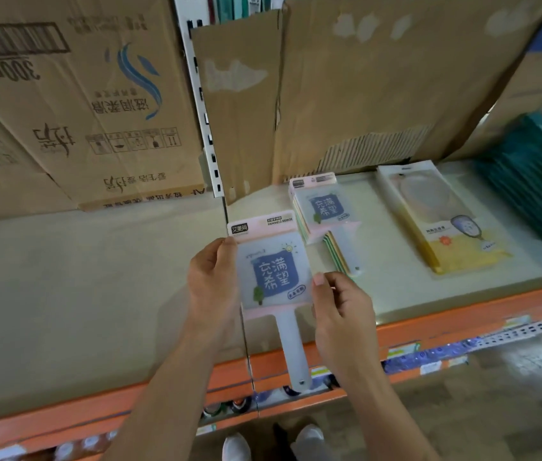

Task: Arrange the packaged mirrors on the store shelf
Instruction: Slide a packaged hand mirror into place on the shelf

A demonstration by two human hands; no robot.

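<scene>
A packaged handheld mirror (pixel 271 274) with a pink frame, blue label and pale handle is held over the shelf's front edge. My left hand (pixel 211 281) grips its left side, thumb on the front near the top corner. My right hand (pixel 341 307) pinches its right edge. Behind it on the shelf (pixel 96 277) lies a stack of the same mirrors (pixel 324 214), handles fanned toward me. To the right lies a yellow packaged mirror stack (pixel 442 217).
Cardboard boxes (pixel 73 104) stand at the shelf's back left, and a cardboard sheet (pixel 379 88) leans behind the mirrors. Teal packets (pixel 535 181) are stacked at the far right. The orange shelf lip (pixel 429 327) runs along the front; small items sit on the lower shelf.
</scene>
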